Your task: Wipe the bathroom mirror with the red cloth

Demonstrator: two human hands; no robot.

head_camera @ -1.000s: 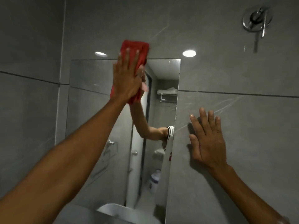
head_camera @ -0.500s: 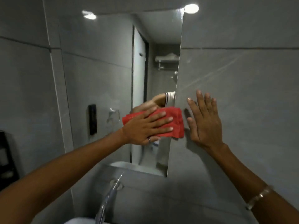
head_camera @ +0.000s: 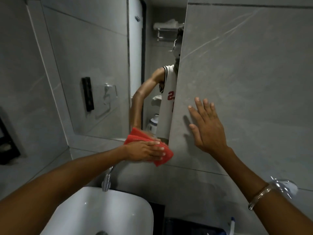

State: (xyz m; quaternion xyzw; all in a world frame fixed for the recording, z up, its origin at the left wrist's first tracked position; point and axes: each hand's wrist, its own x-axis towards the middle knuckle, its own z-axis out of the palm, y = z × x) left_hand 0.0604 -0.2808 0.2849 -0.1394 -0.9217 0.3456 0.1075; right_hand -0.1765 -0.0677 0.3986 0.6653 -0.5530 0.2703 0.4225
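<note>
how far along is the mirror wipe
Since a second ago the left hand has swept the red cloth from the mirror's top edge down to its bottom right corner. The right hand braces on the wall tile. Whether the left part has been wiped cannot be told.

Cloth (head_camera: pixel 162 158) under left hand (head_camera: pixel 144 150) at mirror's (head_camera: pixel 101 65) lower edge, right hand (head_camera: pixel 208 129) beside, sink (head_camera: pixel 118 209) below

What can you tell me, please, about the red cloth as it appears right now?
The red cloth is a soft, textured fabric, folded or bunched into a rough pad. The left hand lies flat over it, fingers extended, pressing it at the mirror's bottom right corner. Its upper part lies on the glass; a pointed corner hangs below onto the grey wall tile, above the tap.
</note>
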